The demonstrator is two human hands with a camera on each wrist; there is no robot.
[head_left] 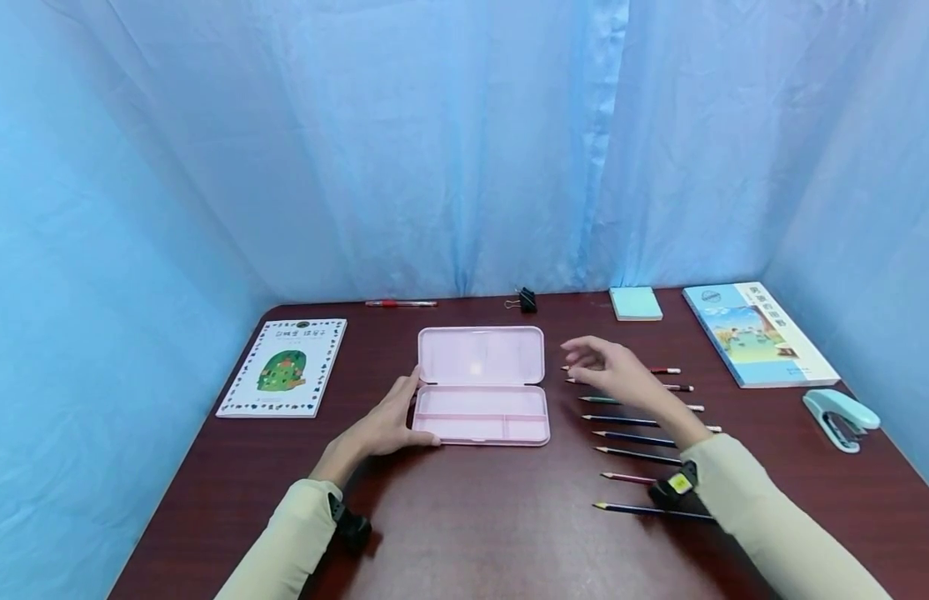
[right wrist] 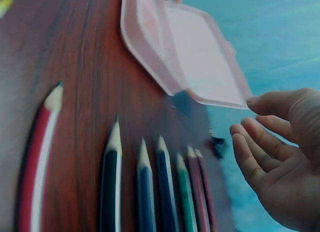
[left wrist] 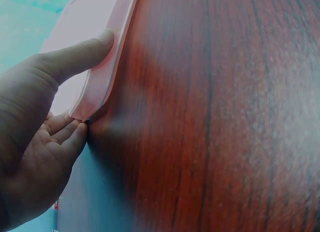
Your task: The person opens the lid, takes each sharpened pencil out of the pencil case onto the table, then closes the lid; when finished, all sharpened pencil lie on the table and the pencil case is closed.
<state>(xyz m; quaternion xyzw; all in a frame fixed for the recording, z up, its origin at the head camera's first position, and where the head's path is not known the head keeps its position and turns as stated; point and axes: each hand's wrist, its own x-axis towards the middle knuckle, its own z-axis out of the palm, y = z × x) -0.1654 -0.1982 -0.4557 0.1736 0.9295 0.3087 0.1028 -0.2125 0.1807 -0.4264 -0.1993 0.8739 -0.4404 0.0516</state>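
Note:
A pink pencil case (head_left: pixel 481 400) lies with its lid laid back and its divided compartments bare. My left hand (head_left: pixel 392 421) grips its left end, thumb (left wrist: pixel 85 56) along the front wall and fingers around the left side. To the right of the case my right hand (head_left: pixel 610 367) hovers by the far pencils, fingers loosely bent with nothing between them. Several sharpened pencils lie in a row, points toward the case, from a red pencil (head_left: pixel 665 370) at the back to a dark pencil with a yellow tip (head_left: pixel 644 510) at the front.
A white booklet (head_left: pixel 284 368) lies at the left. Along the back are a red pen (head_left: pixel 401 303), a black binder clip (head_left: pixel 527 300) and a sticky-note pad (head_left: pixel 636 303). A blue-covered book (head_left: pixel 760 335) and mint stapler (head_left: pixel 841 417) lie at the right; blue curtains surround the table.

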